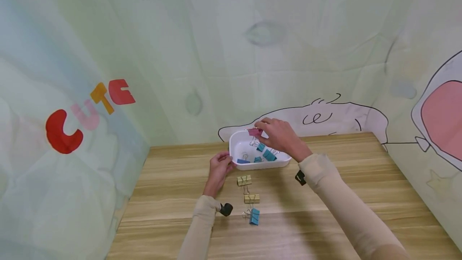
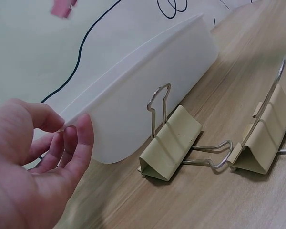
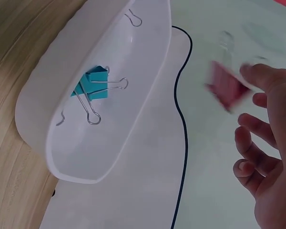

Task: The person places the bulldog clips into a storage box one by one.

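Observation:
My left hand [image 1: 219, 168] pinches the rim of a white plastic tub [image 1: 260, 166] at its left end, thumb and fingertips on the edge. Above the tub, my right hand [image 1: 277, 133] has a pinkish-red binder clip [image 1: 255, 132] at its fingertips. That clip [image 3: 226, 87] is blurred in the right wrist view, and its handle points away from the hand. Inside the tub lie several blue binder clips [image 1: 269, 155], their wire handles sticking out. The right hand's other fingers [image 3: 252, 148] are loosely bent.
On the wooden table [image 1: 173, 196] in front of the tub stand two yellow binder clips [image 1: 244, 180] and one blue binder clip [image 1: 254, 216], in a rough line. A printed cloth backdrop [image 1: 202, 51] rises behind the table and along its sides.

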`<state>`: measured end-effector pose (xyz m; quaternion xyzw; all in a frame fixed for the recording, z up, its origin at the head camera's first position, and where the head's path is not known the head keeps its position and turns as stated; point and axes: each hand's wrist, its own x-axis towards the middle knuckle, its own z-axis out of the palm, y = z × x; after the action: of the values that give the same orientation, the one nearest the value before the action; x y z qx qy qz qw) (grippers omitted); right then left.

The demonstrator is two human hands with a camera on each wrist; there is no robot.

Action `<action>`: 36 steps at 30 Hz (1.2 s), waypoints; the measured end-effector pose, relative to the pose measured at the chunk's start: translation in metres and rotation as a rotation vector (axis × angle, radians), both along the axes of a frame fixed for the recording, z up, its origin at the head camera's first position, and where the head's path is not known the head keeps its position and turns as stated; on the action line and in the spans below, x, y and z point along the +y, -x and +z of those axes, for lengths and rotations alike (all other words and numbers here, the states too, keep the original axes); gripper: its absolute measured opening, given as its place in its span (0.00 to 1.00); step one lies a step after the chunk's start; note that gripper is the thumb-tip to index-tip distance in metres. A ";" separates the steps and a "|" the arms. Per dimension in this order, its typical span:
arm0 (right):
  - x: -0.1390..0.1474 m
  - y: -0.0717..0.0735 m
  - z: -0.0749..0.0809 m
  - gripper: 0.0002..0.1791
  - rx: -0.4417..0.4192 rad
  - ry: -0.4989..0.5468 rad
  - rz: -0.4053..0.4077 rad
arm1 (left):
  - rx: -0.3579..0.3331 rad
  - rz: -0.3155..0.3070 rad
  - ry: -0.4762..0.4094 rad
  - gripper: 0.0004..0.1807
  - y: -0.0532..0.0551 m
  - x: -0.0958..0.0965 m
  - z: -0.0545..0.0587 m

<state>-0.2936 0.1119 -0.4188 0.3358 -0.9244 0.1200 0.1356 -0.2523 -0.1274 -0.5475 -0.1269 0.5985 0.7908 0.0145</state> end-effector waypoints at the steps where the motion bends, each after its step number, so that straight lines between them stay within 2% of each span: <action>1: 0.000 0.000 -0.001 0.26 -0.005 -0.003 -0.002 | -0.001 0.001 -0.001 0.18 0.000 0.000 0.000; 5: 0.002 -0.002 -0.003 0.35 -0.026 -0.024 0.003 | 0.001 0.005 -0.002 0.18 0.001 0.000 0.001; 10: 0.000 -0.009 -0.004 0.36 -0.039 -0.048 0.025 | -0.001 0.000 -0.001 0.19 0.000 0.000 0.001; 16: -0.006 -0.027 -0.009 0.36 -0.051 -0.071 0.065 | -0.009 -0.006 0.000 0.19 0.001 0.000 0.001; 19: -0.009 -0.036 -0.019 0.34 0.004 -0.078 0.113 | -0.005 -0.007 -0.005 0.19 0.001 0.000 0.000; 23: -0.012 -0.047 -0.032 0.31 0.035 -0.064 0.171 | 0.005 -0.005 -0.008 0.19 0.000 0.000 0.001; 36: -0.019 -0.085 -0.073 0.28 -0.137 -0.086 0.283 | 0.015 -0.006 -0.006 0.19 -0.001 0.001 0.000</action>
<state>-0.2091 0.0932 -0.4921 0.4590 -0.8793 0.1209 0.0394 -0.2514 -0.1263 -0.5476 -0.1194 0.5968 0.7934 0.0127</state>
